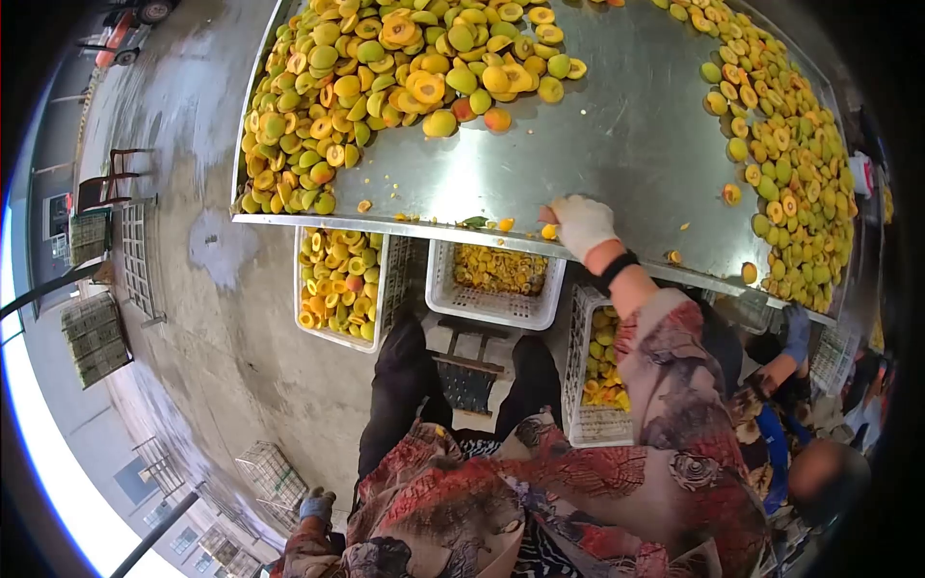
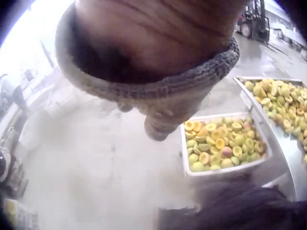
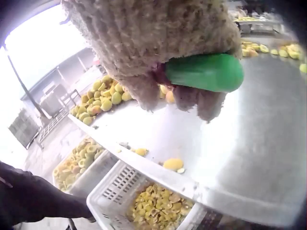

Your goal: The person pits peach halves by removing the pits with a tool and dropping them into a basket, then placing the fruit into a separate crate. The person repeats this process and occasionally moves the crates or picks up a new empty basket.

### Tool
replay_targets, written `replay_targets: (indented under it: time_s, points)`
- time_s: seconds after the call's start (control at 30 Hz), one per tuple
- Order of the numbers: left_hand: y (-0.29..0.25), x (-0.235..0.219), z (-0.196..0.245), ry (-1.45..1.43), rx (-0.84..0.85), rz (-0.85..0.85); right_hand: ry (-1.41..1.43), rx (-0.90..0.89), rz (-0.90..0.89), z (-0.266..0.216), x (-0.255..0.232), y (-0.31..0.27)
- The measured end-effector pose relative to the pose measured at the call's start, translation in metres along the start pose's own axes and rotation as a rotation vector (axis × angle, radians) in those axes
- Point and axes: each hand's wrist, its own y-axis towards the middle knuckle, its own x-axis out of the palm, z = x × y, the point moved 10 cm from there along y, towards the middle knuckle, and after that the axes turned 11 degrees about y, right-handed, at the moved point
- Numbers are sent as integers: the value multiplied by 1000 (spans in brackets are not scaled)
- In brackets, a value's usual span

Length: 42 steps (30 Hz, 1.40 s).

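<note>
Gripped a green handle (image 3: pixel 206 73) in the gloved right hand (image 1: pixel 581 226), fingers curled round it, above the near edge of the metal table (image 1: pixel 617 125), apparently for ready use beside the loose fruit pieces (image 1: pixel 549 231); could not make out the tool's working end. Held the gloved left hand (image 1: pixel 316 506) low at the side, well apart from the table, fingers loosely bent with nothing visible in them, probably for want of a second grip. Found the cut fruit (image 1: pixel 337 87) heaped on the table's left and right parts, likely to leave working room between. Noted a middle crate (image 1: pixel 496 313) of small pieces below the edge, presumably to catch scraps, between a left crate (image 1: pixel 388 289) and a right crate (image 1: pixel 579 366), both bearing cut fruit within easy reach.
</note>
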Motion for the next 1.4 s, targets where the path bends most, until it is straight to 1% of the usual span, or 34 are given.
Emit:
replay_targets:
  time_s: [0.07,0.1,0.13,0.2,0.23,0.27,0.3,0.33,0.37,0.4,0.43,0.47,0.5,0.53,0.57,0.6,0.63,0.67,0.7,0.73,0.77,0.8,0.83,0.87,0.93,0.97,1.03,1.13,1.17,1.23,1.27,1.33,1.37,1.4]
  points:
    - [1,5,-8,42,33,23,-39,25,-29,7,24,10]
    - [2,10,-14,103,-23,-36,-50,34,-41,10,35,15]
    - [2,10,-20,101,-39,-36,-60,34,-57,8,48,20]
    - [-8,9,-8,34,-6,-107,-13,119,-128,19,69,27]
    - [1,11,-12,27,-41,-131,-1,179,-91,26,74,29]
    - [16,20,-20,-70,-71,-166,25,151,-69,33,84,31]
    - [58,35,-31,-64,93,-149,0,172,-116,32,89,31]
    - [90,48,-43,-58,261,-135,-91,194,-144,30,91,32]
    - [94,45,-35,-67,258,-151,-148,172,-137,32,97,35]
    - [98,31,-17,-113,168,-155,-154,193,-169,23,92,33]
    - [105,20,-3,-164,77,-164,-176,172,-145,20,89,32]
    - [119,20,-6,-276,44,-177,-192,177,-131,18,87,32]
    - [131,11,-2,-390,52,-179,-194,182,-118,15,85,29]
    - [140,6,-6,-507,55,-180,-221,198,-56,-2,74,20]
    - [157,10,-21,-535,52,-200,-283,275,-6,-2,73,11]
    - [182,13,-34,-591,40,-191,-278,332,13,-6,73,-3]
    - [202,15,-44,-645,29,-184,-223,270,115,-30,68,-22]
    - [212,15,-47,-666,36,-210,-176,244,121,-58,70,-37]
    - [222,12,-48,-721,44,-225,-153,212,99,-61,86,-51]
    - [231,10,-49,-778,53,-238,-124,234,68,-93,93,-67]
    - [242,13,-52,-797,62,-263,-88,113,94,-130,98,-77]
    - [252,17,-55,-850,53,-273,-26,220,50,-144,109,-88]
    - [259,19,-58,-899,43,-280,-18,297,-23,-160,122,-93]
    - [265,21,-59,-916,46,-296,-79,276,-25,-174,133,-93]
    - [273,20,-60,-995,38,-282,-107,148,-92,-231,138,-83]
    - [277,23,-60,-1005,39,-295,-124,144,-91,-253,134,-77]
    - [285,37,-57,-1045,10,-321,-80,-37,-79,-310,125,-50]
    - [271,23,-33,-1057,-50,-356,-112,-238,-62,-364,125,3]
    - [276,31,-29,-1059,-55,-361,-149,-239,-110,-372,133,24]
    - [285,45,-14,-1094,37,-305,-235,-305,-141,-413,143,61]
    - [275,45,-4,-1107,22,-308,-270,-332,-163,-428,154,80]
    - [250,36,3,-1229,-119,-320,-323,-373,-194,-444,181,122]
    - [245,38,8,-1195,-83,-298,-358,-350,-256,-450,198,141]
    - [237,41,15,-1203,-93,-324,-347,-371,-278,-458,212,155]
